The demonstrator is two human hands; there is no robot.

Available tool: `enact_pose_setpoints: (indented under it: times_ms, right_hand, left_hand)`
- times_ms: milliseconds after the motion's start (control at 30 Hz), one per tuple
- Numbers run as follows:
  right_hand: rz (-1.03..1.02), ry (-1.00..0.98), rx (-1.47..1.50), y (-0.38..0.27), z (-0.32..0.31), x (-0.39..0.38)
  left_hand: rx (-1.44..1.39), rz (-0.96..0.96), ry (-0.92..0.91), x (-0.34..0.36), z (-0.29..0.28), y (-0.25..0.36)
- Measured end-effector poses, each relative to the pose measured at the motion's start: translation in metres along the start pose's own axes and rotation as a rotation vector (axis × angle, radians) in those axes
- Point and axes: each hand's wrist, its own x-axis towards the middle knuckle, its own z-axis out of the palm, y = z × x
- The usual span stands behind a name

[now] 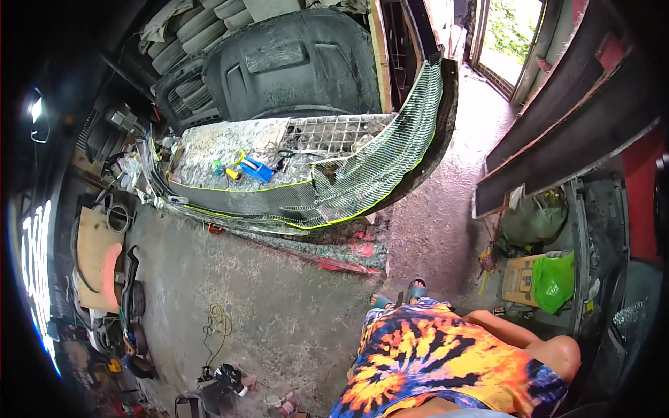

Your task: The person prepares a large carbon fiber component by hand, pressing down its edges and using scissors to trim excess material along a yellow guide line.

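Observation:
Neither of my hands shows. My bent right forearm [512, 329] runs in front of my tie-dyed shirt [418, 355], and its hand is hidden behind the cloth. Ahead of me, a long curved panel [376, 177] lies along the front of a workbench [230, 139], its right end rising toward the back. Black-and-silver woven cloth covers it, with a bright yellow-green edge. Behind the panel, on the bench, are a blue tool [256, 169], a yellow ring like a tape roll [239, 156], a small yellow piece [233, 174] and dark-handled scissors [286, 155].
A dark car hood [293, 73] leans behind the bench. Large dark panels [557, 146] jut in from the right, above a cardboard box [519, 280] and a green plastic bag [554, 282]. A yellow cord [220, 320] lies on the concrete floor [279, 299]. An open doorway [512, 42] stands at the back right.

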Motion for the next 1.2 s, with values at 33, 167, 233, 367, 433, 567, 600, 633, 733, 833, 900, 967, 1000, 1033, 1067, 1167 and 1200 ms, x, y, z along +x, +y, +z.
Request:
enact_pose_setpoints:
  times_ms: [33,167,233,367,433,567,600,633,733,833,900,967,1000,1033,1067,1167,1200]
  right_hand:
    - [-0.01,0.001,0.057,0.01,0.005,0.006]
    - [-0.018,-0.018,0.368,0.066,0.036,0.034]
    - [-0.043,-0.035,0.614,0.114,0.059,0.068]
    - [-0.025,0.052,0.847,0.158,0.108,0.1]
    - [0.009,0.156,0.74,0.114,0.121,0.073]
    - [-0.039,0.247,0.64,0.033,0.15,0.058]
    - [-0.063,0.266,0.617,0.01,0.156,0.058]
    - [-0.093,0.317,0.602,-0.005,0.16,0.053]
    - [-0.45,0.394,0.615,-0.06,0.155,0.061]
    - [-0.289,0.612,-0.01,-0.208,0.053,-0.049]
    - [-0.402,1.006,0.286,-0.287,0.017,-0.113]
    - [-0.435,1.44,-0.056,-0.35,-0.022,-0.147]
    - [-0.444,1.531,-0.174,-0.377,-0.037,-0.161]
    - [-0.451,1.62,-0.29,-0.396,-0.052,-0.171]
    - [-0.502,1.614,-0.347,-0.412,-0.071,-0.174]
    - [-0.542,1.547,-0.603,-0.428,-0.129,-0.188]
    - [-0.507,1.544,-0.646,-0.435,-0.146,-0.189]
  left_hand:
    - [0.012,0.003,0.005,0.002,0.0,0.002]
    - [0.002,-0.013,0.015,-0.017,0.01,-0.009]
    - [-0.018,-0.016,0.012,-0.036,0.014,-0.02]
    - [-0.016,0.061,-0.043,-0.043,-0.009,-0.042]
    - [0.004,0.08,-0.095,-0.044,-0.04,-0.008]
    - [0.392,0.125,-0.176,-0.031,-0.124,0.061]
    - [0.443,0.11,-0.178,-0.024,-0.149,0.067]
    - [0.497,0.137,-0.185,-0.008,-0.16,0.081]
    - [0.437,0.061,-0.253,0.01,-0.228,0.132]
    - [0.78,0.131,-0.242,0.047,-0.264,0.121]
    - [1.147,0.337,-0.075,0.063,-0.256,0.142]
    - [0.886,0.608,-0.077,0.056,-0.272,0.222]
    - [0.538,0.922,0.018,0.06,-0.275,0.246]
    - [0.376,0.966,0.046,0.06,-0.276,0.281]
    - [0.258,1.094,0.075,0.074,-0.278,0.303]
    - [0.065,1.228,0.092,0.113,-0.257,0.369]
    - [0.09,1.269,0.131,0.127,-0.252,0.381]
